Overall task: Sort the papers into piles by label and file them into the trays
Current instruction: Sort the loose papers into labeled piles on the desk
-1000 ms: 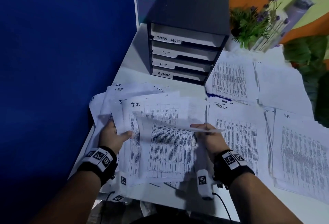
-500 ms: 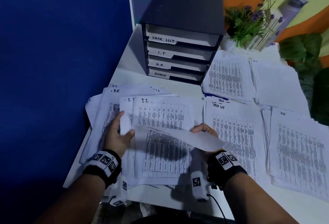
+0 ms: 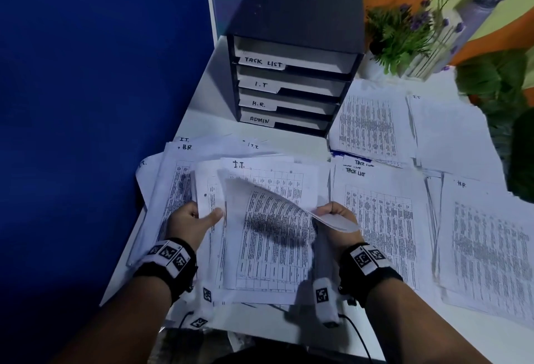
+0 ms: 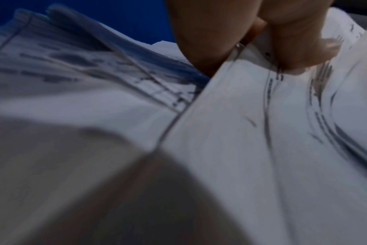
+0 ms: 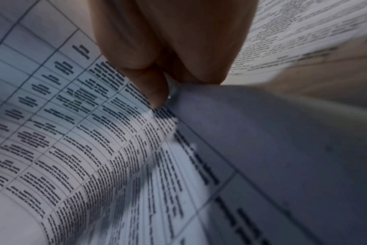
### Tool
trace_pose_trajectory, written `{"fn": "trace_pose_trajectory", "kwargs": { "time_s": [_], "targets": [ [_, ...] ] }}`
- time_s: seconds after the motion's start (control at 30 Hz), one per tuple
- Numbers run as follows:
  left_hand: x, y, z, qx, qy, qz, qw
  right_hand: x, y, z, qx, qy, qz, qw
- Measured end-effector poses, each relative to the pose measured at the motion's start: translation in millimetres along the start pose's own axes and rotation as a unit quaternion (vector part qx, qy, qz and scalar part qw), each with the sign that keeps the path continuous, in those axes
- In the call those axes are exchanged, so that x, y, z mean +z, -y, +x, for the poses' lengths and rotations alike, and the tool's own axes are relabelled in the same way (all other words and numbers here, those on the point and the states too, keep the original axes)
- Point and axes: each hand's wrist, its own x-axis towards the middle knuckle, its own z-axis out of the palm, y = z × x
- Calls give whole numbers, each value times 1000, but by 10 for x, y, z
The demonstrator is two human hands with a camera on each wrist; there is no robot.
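- Sorting stage in progress — nothing yet seen going into the tray unit (image 3: 291, 80) at the back of the table (image 3: 202, 120).
- Tray unit: four slots labelled TASK LIST, I.T, H.R. and ADMIN, top to bottom; contents of the slots not discernible from the head view.
- Unsorted stack (image 3: 260, 248) lying at the near left of the table, fanned and untidy, with I.T. and H.R. marks showing on different corners — judged still mixed.
- Left hand (image 3: 190, 225): grip clenched on the stack's left edge, thumb on top, fingers beneath; confirmed in the left wrist view, left hand (image 4: 251, 36) pinching sheet edges.
- Right hand (image 3: 338, 219): grip pinching the right edge of the top sheet (image 3: 277, 204), which curls up off the stack; the right wrist view shows fingertips (image 5: 155, 92) pressed together on that paper edge.
- Label of the lifted sheet not readable; destination therefore cannot be told.
- Sorted so far, as judged from the layout: Task List pile (image 3: 375, 219) just right of the stack, H.R. pile (image 3: 485, 248) at the far right, two further piles (image 3: 372, 123) behind them beside the tray unit, one marked I.T.
- Outstanding: remainder of the stack to be split by label, then every pile to be filed in its matching slot.
- Also present: potted plant (image 3: 404, 31) behind the piles.
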Motion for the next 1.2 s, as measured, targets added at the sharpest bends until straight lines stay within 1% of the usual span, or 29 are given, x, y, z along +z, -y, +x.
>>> {"fn": "trace_pose_trajectory", "kwargs": {
  "time_s": [0.1, 0.13, 0.2, 0.27, 0.37, 0.4, 0.43, 0.47, 0.5, 0.57, 0.6, 0.63, 0.7, 0.73, 0.77, 0.8, 0.9, 1.0, 1.1, 1.13, 1.2],
  "targets": [
    [1, -25, -14, -3, -6, 15, 1000, -12, -3, 2, 3, 1, 1, 1000],
    [-1, -26, -19, -9, 1, 14, 1000, -17, 4, 5, 5, 4, 19, 1000],
    [1, -22, -30, -11, 23, 14, 1000, -25, 29, 5, 37, 16, 88, 995],
    [35, -70, -62, -11, 45, 9, 999, -27, 64, -13, 69, 30, 122, 990],
    [71, -156, -111, -6, 66, 6, 998, 5, 129, -25, 83, 45, 90, 991],
    [68, -205, -136, -2, 72, -15, 997, 20, 129, -14, 84, 40, 85, 992],
    [66, -234, -150, 15, 76, -33, 996, 7, 136, 19, 87, 29, 91, 992],
    [60, -272, -176, 44, 71, -27, 996, -8, 129, 51, 99, 4, 98, 990],
    [56, -322, -205, 76, 67, -7, 995, -45, 115, 92, 103, -25, 72, 992],
    [43, -424, -226, 103, 50, 10, 993, -130, 167, 125, 80, -66, -54, 993],
    [44, -503, -243, 93, 52, 4, 994, -171, 205, 110, 57, -80, -112, 989],
    [56, -555, -248, 88, 58, 4, 994, -199, 246, 93, 44, -82, -120, 989],
    [74, -655, -246, 74, 62, -5, 995, -244, 377, 40, 26, -69, -82, 994],
    [96, -716, -258, 77, 63, -15, 995, -257, 429, 24, 23, -56, -69, 996],
    [126, -773, -282, 88, 63, -26, 994, -275, 506, 1, 17, -39, -70, 997],
    [164, -844, -329, 84, 74, -29, 993, -297, 555, -13, 8, -22, -73, 997],
    [340, -1018, -454, 101, 101, 17, 990, -377, 706, -90, -4, -2, -83, 997],
    [535, -1188, -574, 134, 93, 11, 987, -515, 830, -151, -22, -11, -81, 996],
    [678, -1351, -685, 171, 77, 17, 982, -689, 910, -176, -33, -32, -20, 999],
    [723, -1410, -727, 179, 80, 6, 981, -753, 924, -176, -33, -45, -9, 998],
    [825, -1511, -794, 193, 93, -16, 977, -892, 966, -156, -42, -107, -53, 992]
  ]
}}
